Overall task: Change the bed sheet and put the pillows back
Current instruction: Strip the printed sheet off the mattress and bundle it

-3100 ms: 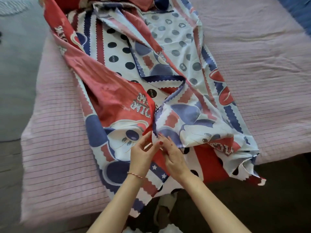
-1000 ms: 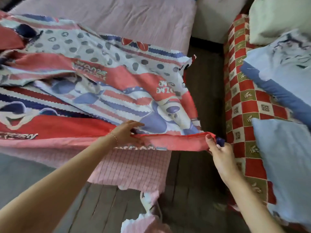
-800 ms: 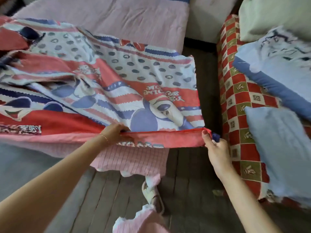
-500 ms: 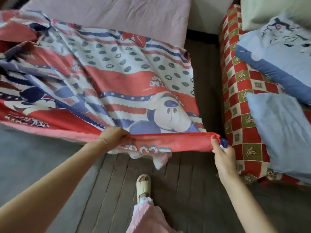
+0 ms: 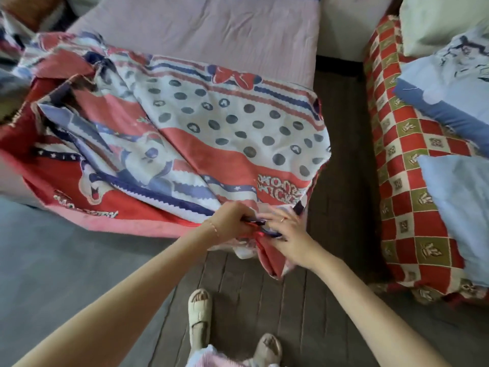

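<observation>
Where hands [image 5: 260,227] meet, sheet [image 5: 211,139] corner (bunched)

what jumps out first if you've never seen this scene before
The loud red, white and blue cartoon-print sheet lies rumpled across the near part of the pink mattress. At its near corner the left hand and right hand meet, both gripping the sheet's edge. To the right, a red checked cover carries pale blue pillows.

Bed sheet [image 5: 211,123] — mirrored lettering, seemingly "MICKEY" — otherwise illegible.
</observation>
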